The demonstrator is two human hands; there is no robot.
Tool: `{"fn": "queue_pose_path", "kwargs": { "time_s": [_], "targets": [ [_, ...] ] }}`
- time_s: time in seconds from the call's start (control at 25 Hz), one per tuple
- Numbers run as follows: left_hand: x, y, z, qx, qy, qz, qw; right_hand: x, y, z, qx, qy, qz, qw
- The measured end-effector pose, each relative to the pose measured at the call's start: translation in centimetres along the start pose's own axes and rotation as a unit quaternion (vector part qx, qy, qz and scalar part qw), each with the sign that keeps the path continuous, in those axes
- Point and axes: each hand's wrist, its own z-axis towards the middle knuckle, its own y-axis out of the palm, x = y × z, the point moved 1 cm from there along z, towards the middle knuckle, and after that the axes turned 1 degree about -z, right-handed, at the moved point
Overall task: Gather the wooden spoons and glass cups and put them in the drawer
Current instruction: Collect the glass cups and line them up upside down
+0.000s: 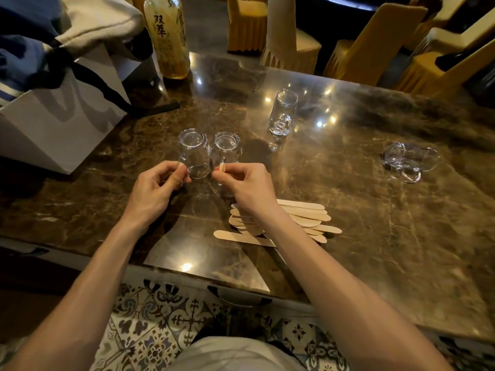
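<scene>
Two small glass cups are up off the table (348,210), one in each hand, held side by side and almost touching, bases tipped toward the camera. The left hand (158,187) pinches the handle of the left cup (194,153) between thumb and curled fingers. The right hand (247,184) does the same with the right cup (227,149), fingers closed tight on its handle.

Under the right wrist, a loose pile of flat wooden spoons (302,219) lies on the dark marble top, fanned out, with one stray spoon (241,238) angled toward the near edge. Farther back, a taller glass jug (283,112) stands upright on its own. Well off to the right, a blurred cluster of cups (409,160) lies on the table; how many are there, I cannot tell.

At the back left a tea bottle (167,36) stands by a white paper bag (61,116) stuffed with cloth. At the near edge, below the tabletop, a curved drawer handle (239,297) shows; the drawer looks closed. Yellow-covered chairs (375,44) line the far side.
</scene>
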Motion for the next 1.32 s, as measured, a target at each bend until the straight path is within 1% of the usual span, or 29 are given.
{"fn": "queue_pose_path", "kwargs": {
  "time_s": [0.16,0.36,0.44,0.52,0.56,0.6,0.64,0.68,0.72,0.76,0.8,0.84,0.88,0.92,0.96,1.04,1.08,1.16,1.2,1.24,1.28,1.32],
  "targets": [
    [0.0,0.0,0.0,-0.005,0.009,0.010,1.000,-0.1,0.2,0.1,0.019,0.003,-0.026,0.999],
    [0.4,-0.1,0.0,0.002,-0.017,0.001,1.000,-0.2,0.0,0.0,0.014,0.004,-0.058,0.998],
    [1.0,-0.3,-0.3,0.026,-0.035,0.011,0.999,-0.4,-0.4,-0.3,0.010,-0.006,-0.073,0.997],
    [2.1,-0.9,-0.6,0.073,-0.040,0.032,0.996,-0.7,-1.9,-0.7,0.022,-0.029,-0.078,0.996],
    [3.1,-1.1,-0.7,0.103,-0.022,0.029,0.994,-0.8,-3.3,-0.8,0.043,-0.045,-0.067,0.996],
    [4.6,-0.9,-0.9,0.125,0.013,0.008,0.992,-0.7,-5.3,-0.9,0.079,-0.058,-0.053,0.994],
    [6.5,-0.3,-1.1,0.131,0.062,-0.023,0.989,-0.4,-7.7,-1.0,0.127,-0.064,-0.039,0.989],
    [8.6,0.8,-1.3,0.112,0.115,-0.051,0.986,0.1,-10.4,-1.2,0.179,-0.059,-0.025,0.982],
    [10.6,2.4,-1.2,0.067,0.157,-0.079,0.982,0.8,-13.4,-1.4,0.237,-0.044,-0.010,0.970],
    [12.2,4.3,-1.0,0.001,0.178,-0.105,0.978,1.8,-16.2,-1.7,0.299,-0.024,0.008,0.954],
    [13.6,6.5,-0.6,-0.069,0.172,-0.130,0.974,3.1,-19.0,-2.0,0.362,-0.001,0.025,0.932],
    [14.5,8.8,0.0,-0.126,0.140,-0.152,0.970,4.4,-21.6,-2.3,0.418,0.026,0.040,0.907],
    [14.8,11.0,0.8,-0.162,0.086,-0.171,0.968,5.8,-23.7,-2.5,0.457,0.061,0.058,0.886],
    [14.5,13.2,1.9,-0.172,0.021,-0.182,0.968,7.1,-25.5,-2.7,0.479,0.105,0.086,0.867],
    [13.8,15.1,3.0,-0.160,-0.041,-0.180,0.970,8.3,-26.6,-2.9,0.485,0.152,0.132,0.851],
    [12.0,18.2,5.2,-0.128,-0.131,-0.173,0.968,9.7,-27.8,-3.1,0.448,0.227,0.258,0.825],
    [11.2,19.4,6.2,-0.112,-0.172,-0.198,0.959,10.2,-28.0,-3.0,0.411,0.254,0.327,0.813],
    [10.0,21.1,7.8,-0.079,-0.258,-0.275,0.923,10.8,-28.1,-2.6,0.328,0.283,0.451,0.780],
    [9.5,21.6,8.3,-0.059,-0.286,-0.294,0.910,10.8,-28.1,-2.4,0.302,0.285,0.492,0.765],
    [9.0,22.1,8.6,-0.042,-0.296,-0.283,0.911,10.8,-28.1,-2.0,0.291,0.284,0.512,0.757],
    [8.7,22.5,8.8,-0.026,-0.295,-0.262,0.918,10.8,-28.2,-1.7,0.286,0.287,0.513,0.757],
    [8.5,22.8,8.9,-0.006,-0.290,-0.243,0.926,10.7,-28.2,-1.3,0.286,0.294,0.488,0.771]
  ]
}}
